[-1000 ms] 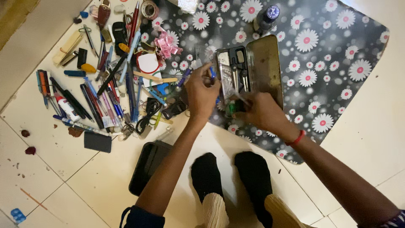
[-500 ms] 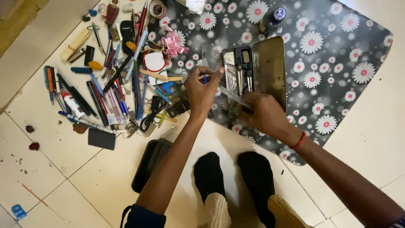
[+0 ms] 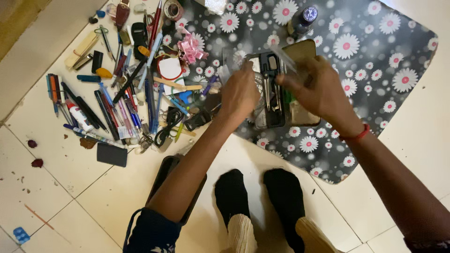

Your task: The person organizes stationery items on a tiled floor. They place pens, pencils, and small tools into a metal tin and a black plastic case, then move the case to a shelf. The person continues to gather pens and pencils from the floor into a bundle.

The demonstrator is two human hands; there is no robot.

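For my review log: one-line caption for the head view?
Both hands, left hand and right hand, work over an open metal geometry box on a daisy-print mat.

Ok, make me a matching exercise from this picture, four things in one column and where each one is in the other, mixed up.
Things:
1. dark bottle
2. black flat case
3. tape roll
4. open metal box

Places:
A. on the tiled floor under the left forearm
B. on the flowered mat, between the left hand and the right hand
C. at the top edge, left of the mat, above the heap of pens
D. on the mat near the top, beyond the right hand

Pairs: 1-D, 2-A, 3-C, 4-B
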